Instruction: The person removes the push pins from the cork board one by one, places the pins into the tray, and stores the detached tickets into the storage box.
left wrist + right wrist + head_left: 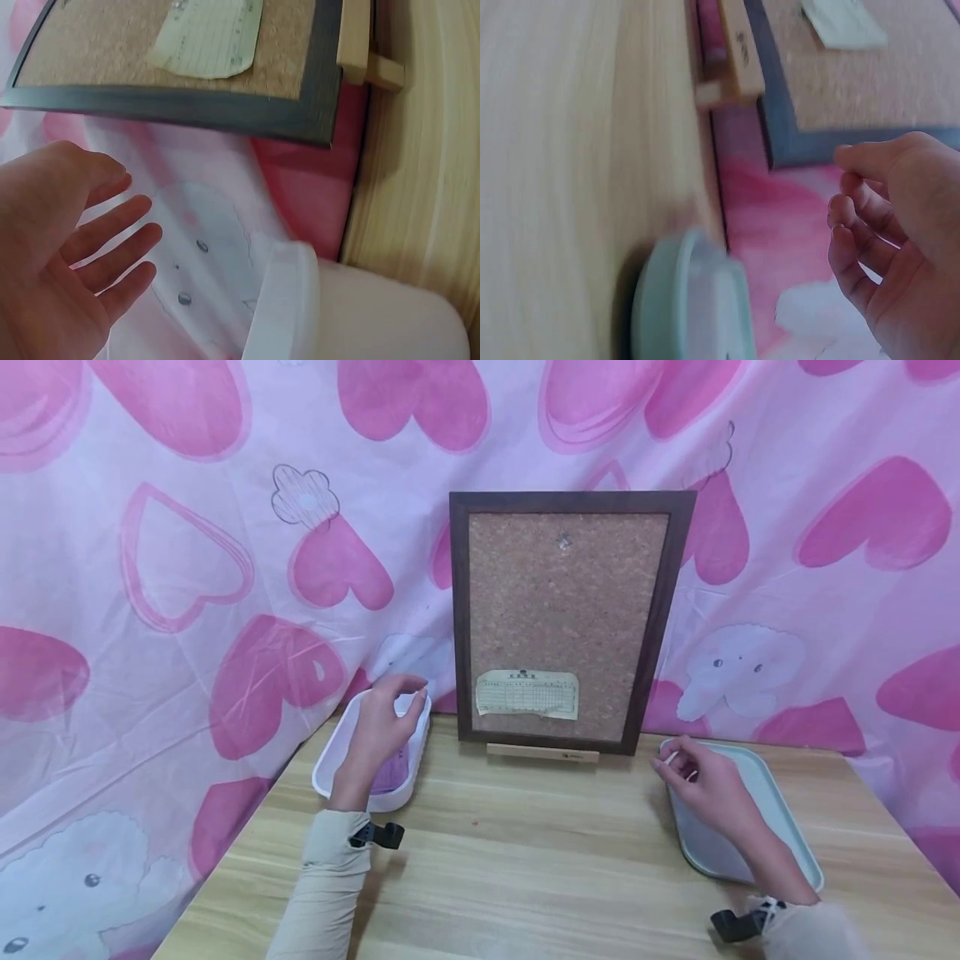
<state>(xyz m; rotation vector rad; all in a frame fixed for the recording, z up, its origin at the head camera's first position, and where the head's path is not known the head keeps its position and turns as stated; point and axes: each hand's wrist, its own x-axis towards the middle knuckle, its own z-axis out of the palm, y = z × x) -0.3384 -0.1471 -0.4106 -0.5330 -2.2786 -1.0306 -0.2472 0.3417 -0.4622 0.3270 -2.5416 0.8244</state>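
My left hand (382, 722) is over a white plastic basket (326, 777), its fingers apart and loosely bent with nothing between them. Inside the basket lies a purple sheet (393, 770), partly hidden by the hand. In the left wrist view the basket's white wall (375, 315) is below the fingers. Over the pale green tray (780, 802) my right hand (701, 781) hangs with loosely curled fingers, thumb close to the index finger. Nothing shows in its grasp. The right wrist view shows the tray's rim (679, 292) beside that hand.
A dark-framed cork board (562, 602) stands at the back on a wooden stand (543, 752). A printed paper slip (527, 695) is pinned low on it, and a clear pin (564, 542) sits near the top. Behind hangs a pink heart-patterned cloth (187, 693). The wooden table (525, 860) stretches between the containers.
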